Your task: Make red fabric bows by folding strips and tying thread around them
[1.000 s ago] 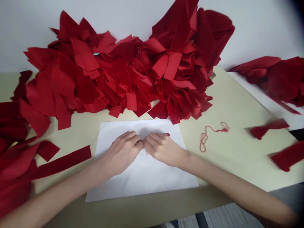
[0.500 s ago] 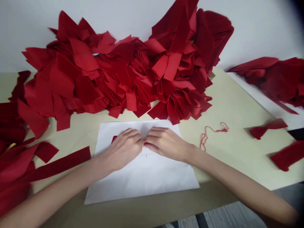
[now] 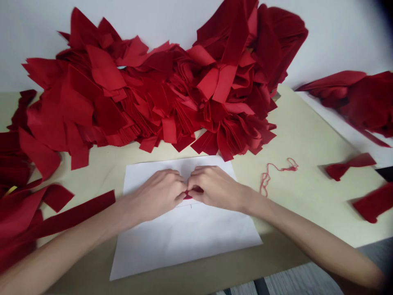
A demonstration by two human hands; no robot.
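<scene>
Both hands meet over the upper part of a white paper sheet (image 3: pixel 184 241). My left hand (image 3: pixel 164 190) is closed, with its fingertips pinching a small piece of red fabric (image 3: pixel 187 196). From the other side my right hand (image 3: pixel 213 186) pinches the same fabric, its thumb and curled fingers nearly touching the left ones. Most of the fabric is hidden beneath the fingers. Just below them, a thin drawn line with a short tick mark runs across the paper.
A big heap of red fabric strips (image 3: pixel 147 94) fills the back of the table. More strips (image 3: pixel 70 213) lie at left. On the right are a tangle of red thread (image 3: pixel 265 180), a red fabric bow (image 3: pixel 350 166), a folded red piece (image 3: pixel 373 203) and another red pile (image 3: pixel 365 98).
The red fabric end that showed beyond my left hand is now out of sight, and a bit of red shows between the fingertips. Both hands stay together over the paper.
</scene>
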